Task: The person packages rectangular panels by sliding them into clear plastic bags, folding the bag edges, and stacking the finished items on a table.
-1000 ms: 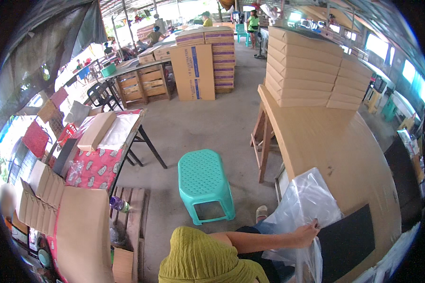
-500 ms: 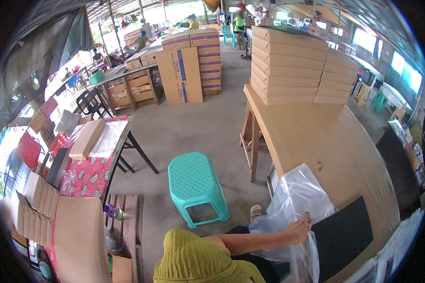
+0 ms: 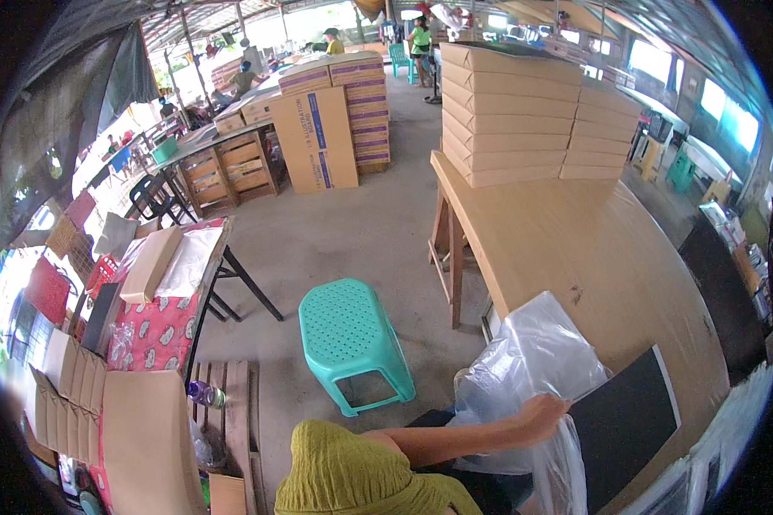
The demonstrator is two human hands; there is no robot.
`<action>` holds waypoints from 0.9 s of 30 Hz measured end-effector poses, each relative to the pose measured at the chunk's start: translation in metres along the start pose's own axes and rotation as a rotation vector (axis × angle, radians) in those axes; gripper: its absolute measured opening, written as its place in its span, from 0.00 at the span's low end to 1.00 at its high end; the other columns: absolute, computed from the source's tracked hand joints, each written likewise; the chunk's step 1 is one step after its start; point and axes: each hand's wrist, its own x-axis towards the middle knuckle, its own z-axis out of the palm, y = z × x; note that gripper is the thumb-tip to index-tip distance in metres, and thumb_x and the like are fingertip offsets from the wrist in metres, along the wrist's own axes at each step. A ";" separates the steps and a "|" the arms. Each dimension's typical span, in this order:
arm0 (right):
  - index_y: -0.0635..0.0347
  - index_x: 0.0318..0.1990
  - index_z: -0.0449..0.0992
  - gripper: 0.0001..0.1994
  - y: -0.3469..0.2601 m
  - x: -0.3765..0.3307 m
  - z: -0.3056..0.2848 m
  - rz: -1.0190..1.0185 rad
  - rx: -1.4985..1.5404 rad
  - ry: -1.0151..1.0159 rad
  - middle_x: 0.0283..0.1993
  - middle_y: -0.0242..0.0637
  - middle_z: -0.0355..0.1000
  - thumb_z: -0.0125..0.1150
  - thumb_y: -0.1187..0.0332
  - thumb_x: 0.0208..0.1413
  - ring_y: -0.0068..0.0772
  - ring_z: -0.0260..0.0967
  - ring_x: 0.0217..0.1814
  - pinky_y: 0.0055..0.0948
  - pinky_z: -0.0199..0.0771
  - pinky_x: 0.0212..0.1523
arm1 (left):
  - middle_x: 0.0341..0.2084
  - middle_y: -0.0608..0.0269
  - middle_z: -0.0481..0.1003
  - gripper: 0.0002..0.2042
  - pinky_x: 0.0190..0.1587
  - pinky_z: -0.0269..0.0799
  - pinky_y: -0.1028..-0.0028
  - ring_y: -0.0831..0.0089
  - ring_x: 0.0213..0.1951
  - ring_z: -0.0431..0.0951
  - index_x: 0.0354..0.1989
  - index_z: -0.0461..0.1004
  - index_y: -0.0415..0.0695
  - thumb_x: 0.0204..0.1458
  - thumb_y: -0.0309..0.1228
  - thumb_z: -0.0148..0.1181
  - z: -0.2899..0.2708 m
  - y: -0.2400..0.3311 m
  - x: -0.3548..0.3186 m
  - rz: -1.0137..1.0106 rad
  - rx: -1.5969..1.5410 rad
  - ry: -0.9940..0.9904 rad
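- My left hand (image 3: 543, 417) grips clear, crinkled plastic sheeting (image 3: 537, 348); my right hand's hidden, can't tell.
- Right of my fingers, a pale-edged, flat black board (image 3: 627, 429).
- Beyond, broad brown tabletop (image 3: 567, 245).

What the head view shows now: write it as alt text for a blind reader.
A person's left hand grips crumpled clear plastic at the edge of a brown table, beside a black sheet. Stacked brown packages stand farther along the table; a turquoise stool stands to the left.

A workshop: long worktable (image 3: 567, 232), brown-wrapped bundles (image 3: 511, 116), piled cartons (image 3: 368, 107), slatted wooden pallet (image 3: 239, 403)
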 end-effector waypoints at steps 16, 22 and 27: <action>0.63 0.54 0.64 0.28 -0.054 -0.013 -0.043 -0.112 0.757 -0.234 0.49 0.48 0.70 0.61 0.69 0.41 0.43 0.67 0.50 0.40 0.69 0.50 | 0.65 0.64 0.50 0.38 0.55 0.61 0.81 0.77 0.58 0.61 0.64 0.53 0.41 0.41 0.28 0.63 -0.090 0.011 -0.020 0.218 -1.595 -0.818; 0.66 0.55 0.64 0.30 -0.075 0.048 -0.066 -0.254 0.791 0.324 0.50 0.48 0.69 0.61 0.61 0.44 0.43 0.67 0.50 0.40 0.68 0.51 | 0.61 0.57 0.59 0.25 0.59 0.58 0.70 0.68 0.60 0.60 0.60 0.60 0.40 0.54 0.35 0.55 -0.136 0.054 -0.008 0.901 -0.945 -0.194; 0.69 0.55 0.64 0.32 -0.086 0.136 -0.099 -0.290 0.710 0.715 0.50 0.48 0.69 0.61 0.55 0.46 0.42 0.68 0.51 0.40 0.68 0.52 | 0.53 0.54 0.66 0.31 0.56 0.60 0.68 0.68 0.54 0.64 0.63 0.54 0.42 0.53 0.40 0.56 -0.205 0.098 0.034 0.501 -1.043 -0.352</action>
